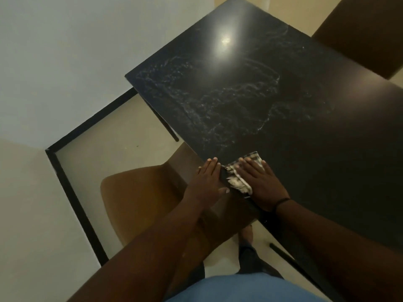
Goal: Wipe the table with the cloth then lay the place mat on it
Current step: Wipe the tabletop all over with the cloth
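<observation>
Head view, looking down at a dark glossy tabletop (283, 94), seen at a slant.

Right hand (259, 182): palm down, fingers (248, 165) straight and spread a little, pressing flat on the cloth (238, 182). Thin dark band (282, 201) around the wrist.

Cloth: pale, checked, with a frayed fringe. It lies bunched under the right palm, right at the tabletop's near-left edge; part shows beyond the fingertips and part at the thumb side.

Left hand (207, 179): just beside the cloth, fingers straight and close together, thumb out toward the right hand. It sits at the tabletop's edge, level with the rim, holding nothing. Whether it touches the edge or hangs just off it cannot be told.

Tabletop surface: whitish streaks (207, 101) in loops and arcs across the left and middle part. A bright lamp reflection (225, 40) farther up. The right part is dark and plain.

Around: a brown chair (139, 197) below the left forearm, tucked beside the tabletop. Another brown chair (370, 33) at the far right corner. Pale floor (122, 131), black skirting (72, 192) along white walls. Blue clothing (239, 288) at the bottom edge. No mat in view.
</observation>
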